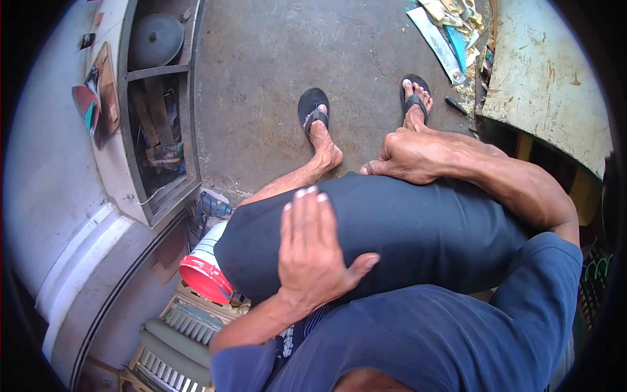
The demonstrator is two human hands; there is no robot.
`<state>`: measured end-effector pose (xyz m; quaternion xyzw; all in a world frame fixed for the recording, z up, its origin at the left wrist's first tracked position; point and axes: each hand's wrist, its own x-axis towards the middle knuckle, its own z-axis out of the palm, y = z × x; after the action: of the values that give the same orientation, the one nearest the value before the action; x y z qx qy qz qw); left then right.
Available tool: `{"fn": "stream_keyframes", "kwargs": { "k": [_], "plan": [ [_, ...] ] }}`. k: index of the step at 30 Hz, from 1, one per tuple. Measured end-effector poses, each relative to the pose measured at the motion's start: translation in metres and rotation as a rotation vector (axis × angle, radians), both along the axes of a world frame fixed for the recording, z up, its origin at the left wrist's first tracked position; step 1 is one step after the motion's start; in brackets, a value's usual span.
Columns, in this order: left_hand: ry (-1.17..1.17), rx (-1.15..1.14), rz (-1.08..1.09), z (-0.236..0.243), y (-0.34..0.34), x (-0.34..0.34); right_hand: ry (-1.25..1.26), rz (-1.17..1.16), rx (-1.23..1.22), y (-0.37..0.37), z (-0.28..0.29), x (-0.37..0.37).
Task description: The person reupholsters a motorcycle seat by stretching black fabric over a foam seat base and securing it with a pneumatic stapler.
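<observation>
Across my lap lies a long, rounded padded piece with a smooth black cover (392, 228), like leather or vinyl. My left hand (310, 248) rests flat on its left part, fingers stretched out together and thumb apart, holding nothing. At the far edge of the piece, my right hand (408, 157) is closed in a fist, thumb pointing left. It seems to grip the cover's edge, which peaks slightly by the thumb. The fingertips and whatever lies inside the fist are hidden. The underside of the padded piece is out of sight.
An open-fronted cabinet (189, 111) with a round dark lid stands at the left. A red-rimmed white bucket (206, 277) lies tilted beside my lap, near a slatted frame (173, 366). A worn pale tabletop (548, 85) is at the right, with scraps (457, 16) beside it.
</observation>
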<state>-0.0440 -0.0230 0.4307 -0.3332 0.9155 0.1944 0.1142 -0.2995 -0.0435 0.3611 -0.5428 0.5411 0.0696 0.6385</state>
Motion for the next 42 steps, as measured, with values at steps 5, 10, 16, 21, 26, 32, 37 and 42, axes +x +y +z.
{"fn": "stream_keyframes", "kwargs": {
  "k": [5, 10, 16, 21, 26, 32, 37, 42],
  "plan": [
    [0.17, 0.229, -0.198, -0.009, -0.023, -0.063, 0.115, -0.036, -0.103, 0.018, -0.014, -0.007],
    [0.011, 0.563, -0.254, -0.039, -0.052, -0.075, 0.281, -0.224, -1.154, 0.062, 0.069, -0.002],
    [-0.119, 0.691, 0.011, -0.054, -0.056, -0.111, -0.323, 0.136, -1.29, 0.128, 0.036, 0.181],
    [0.055, 0.924, 0.041, -0.088, -0.068, -0.09, 0.057, -0.058, -1.06, 0.143, 0.055, 0.15],
    [0.195, 0.91, 0.141, -0.059, -0.061, -0.072, 0.354, -0.204, -0.996, 0.154, 0.067, 0.125],
    [0.176, 0.824, 0.156, -0.031, -0.055, -0.058, 0.523, -0.376, -1.013, 0.15, 0.087, 0.083],
    [0.096, 0.736, 0.066, 0.004, -0.042, -0.045, 0.631, -0.402, -0.791, 0.16, 0.099, 0.03],
    [0.123, 0.639, 0.022, 0.035, -0.019, -0.049, 0.329, -0.452, -0.384, 0.159, 0.104, 0.004]
  ]
}}
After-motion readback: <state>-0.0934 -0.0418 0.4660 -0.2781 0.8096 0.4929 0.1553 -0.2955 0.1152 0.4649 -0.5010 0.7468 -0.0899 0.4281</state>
